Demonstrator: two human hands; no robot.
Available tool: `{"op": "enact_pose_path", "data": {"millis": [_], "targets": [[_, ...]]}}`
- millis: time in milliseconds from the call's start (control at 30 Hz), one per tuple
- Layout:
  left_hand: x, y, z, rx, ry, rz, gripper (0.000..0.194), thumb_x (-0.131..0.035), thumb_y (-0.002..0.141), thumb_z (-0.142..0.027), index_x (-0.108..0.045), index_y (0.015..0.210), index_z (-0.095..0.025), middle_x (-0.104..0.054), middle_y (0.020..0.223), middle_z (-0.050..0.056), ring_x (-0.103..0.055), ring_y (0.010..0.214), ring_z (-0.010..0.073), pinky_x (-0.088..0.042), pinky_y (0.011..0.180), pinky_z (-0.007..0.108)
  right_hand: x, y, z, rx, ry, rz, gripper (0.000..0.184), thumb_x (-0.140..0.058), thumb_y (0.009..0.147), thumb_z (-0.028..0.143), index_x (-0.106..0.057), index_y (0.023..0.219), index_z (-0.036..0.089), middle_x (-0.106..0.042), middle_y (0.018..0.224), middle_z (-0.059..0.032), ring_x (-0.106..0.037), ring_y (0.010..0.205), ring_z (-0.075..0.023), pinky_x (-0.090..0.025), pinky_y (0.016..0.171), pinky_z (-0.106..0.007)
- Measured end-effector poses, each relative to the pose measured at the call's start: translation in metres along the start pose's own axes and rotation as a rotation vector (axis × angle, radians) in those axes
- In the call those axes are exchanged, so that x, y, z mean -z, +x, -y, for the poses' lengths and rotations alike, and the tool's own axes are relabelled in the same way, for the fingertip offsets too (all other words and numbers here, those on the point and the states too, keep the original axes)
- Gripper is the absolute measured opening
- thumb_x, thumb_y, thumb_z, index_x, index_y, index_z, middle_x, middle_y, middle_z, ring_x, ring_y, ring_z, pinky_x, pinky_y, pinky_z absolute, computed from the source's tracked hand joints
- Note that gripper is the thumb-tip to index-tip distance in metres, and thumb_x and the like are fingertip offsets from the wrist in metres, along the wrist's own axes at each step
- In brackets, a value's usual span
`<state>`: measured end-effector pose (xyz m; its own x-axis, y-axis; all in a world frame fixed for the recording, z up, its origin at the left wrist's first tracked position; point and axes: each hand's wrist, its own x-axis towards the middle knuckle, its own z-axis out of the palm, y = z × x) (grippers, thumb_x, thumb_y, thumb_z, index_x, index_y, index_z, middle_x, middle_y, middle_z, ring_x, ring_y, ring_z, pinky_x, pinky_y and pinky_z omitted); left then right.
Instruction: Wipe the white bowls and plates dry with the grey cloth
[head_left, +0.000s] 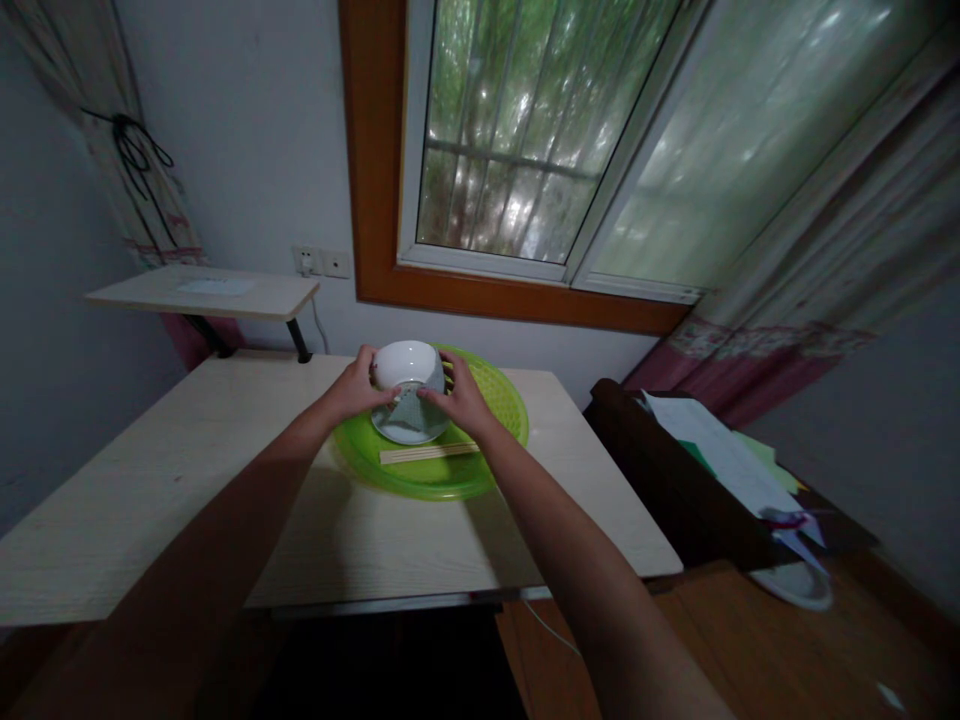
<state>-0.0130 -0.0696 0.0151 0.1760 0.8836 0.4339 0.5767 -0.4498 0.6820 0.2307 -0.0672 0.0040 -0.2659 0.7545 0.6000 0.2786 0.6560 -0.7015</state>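
bowl [407, 358], white and glossy, was held between the two hands over the green tray [442, 480]. the left hand [356, 388] gripped it from the left side, with the thumb along the front; the right hand [463, 398] gripped it from the right side, and its thumb also came to the front. the two thumbs pointed toward each other – a small gap was between them. below the thumbs there was a grey-green patch, and i could not tell if it belonged to the bowl or to another thing.

under the bowl, on the tray, was a white plate [409, 433]; whether the two touched, i could not tell. pale chopsticks [420, 455] lay on the tray, in front of the plate, their right end near the right wrist. the tray itself stood on a light wooden table [202, 440]. to the left of the tray and behind it, a small raised shelf [214, 292] stood on dark legs. behind the tray was the window [517, 150] – and well to the right of the tray, papers [709, 440] lay on brown furniture [637, 450].
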Motion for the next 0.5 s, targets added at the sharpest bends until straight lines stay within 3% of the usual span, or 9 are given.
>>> {"op": "enact_pose_path", "data": {"millis": [200,367,500], "targets": [[-0.004,0.001,0.002,-0.067,0.017,0.015,0.073,-0.08,0.064,-0.046,-0.041,0.12,-0.019,-0.059,0.114,0.01,-0.064,0.098,0.0244,-0.055,0.083,0.038,0.002,-0.001,0.009,0.117,-0.147,-0.018,0.074,-0.078,0.074,0.027,-0.043,0.138,0.026,-0.048,0.135,-0.0127,-0.048,0.127,-0.0288,-0.048,0.105,-0.05],[-0.006,0.002,0.005,-0.22,0.067,-0.038,0.073,-0.077,0.066,-0.037,-0.042,0.127,-0.018,-0.054,0.125,0.013,-0.057,0.115,0.0271,-0.052,0.096,0.041,0.005,0.0,0.019,0.255,-0.266,0.003,0.072,-0.074,0.077,0.022,-0.042,0.141,0.022,-0.047,0.134,-0.0138,-0.046,0.127,-0.0283,-0.043,0.111,-0.05],[-0.005,0.0,-0.002,-0.27,0.115,0.017,0.068,-0.073,0.069,-0.032,-0.043,0.129,-0.019,-0.055,0.127,0.013,-0.056,0.119,0.028,-0.049,0.1,0.043,0.007,-0.002,0.023,0.286,-0.359,0.06,0.073,-0.071,0.08,0.021,-0.04,0.146,0.022,-0.045,0.137,-0.0145,-0.045,0.13,-0.0289,-0.039,0.114,-0.05]]}}
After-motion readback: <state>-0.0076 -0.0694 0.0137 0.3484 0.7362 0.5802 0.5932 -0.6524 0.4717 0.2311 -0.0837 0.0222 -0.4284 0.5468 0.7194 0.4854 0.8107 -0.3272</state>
